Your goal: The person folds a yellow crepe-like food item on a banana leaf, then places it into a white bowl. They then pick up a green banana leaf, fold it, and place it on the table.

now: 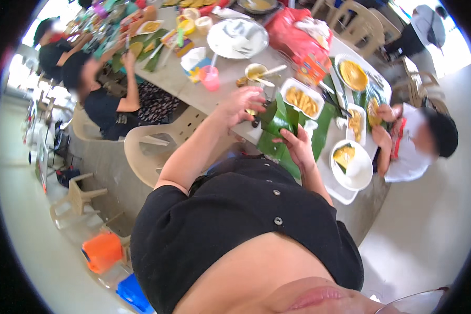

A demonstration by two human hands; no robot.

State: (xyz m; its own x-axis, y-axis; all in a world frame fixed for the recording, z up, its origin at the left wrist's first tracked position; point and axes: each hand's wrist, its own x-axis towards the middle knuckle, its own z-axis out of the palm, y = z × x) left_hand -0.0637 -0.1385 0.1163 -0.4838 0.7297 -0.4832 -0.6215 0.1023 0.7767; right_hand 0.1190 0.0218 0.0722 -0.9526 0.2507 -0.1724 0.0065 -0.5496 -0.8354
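My right hand [299,147] grips a folded piece of green banana leaf [280,119], its thumb pressed on the front. To the left of it, my left hand [243,105] is raised with its fingers spread and nothing visible in it. Beneath my right hand, a larger banana leaf sheet [322,133] lies on the table. Just beyond the folded leaf stands a white foam tray [285,87] with yellow-brown food pieces [298,99]. A cup [252,70] holding something yellow, with white spoons [272,70] at it, is past my left hand.
A white bowl [359,178] with yellow food on a leaf sits at right. Farther back are a large whitish basin [238,38], a red plastic bag [284,33] and a pink cup [209,78]. People sit at both sides; a plastic chair [141,145] stands at left.
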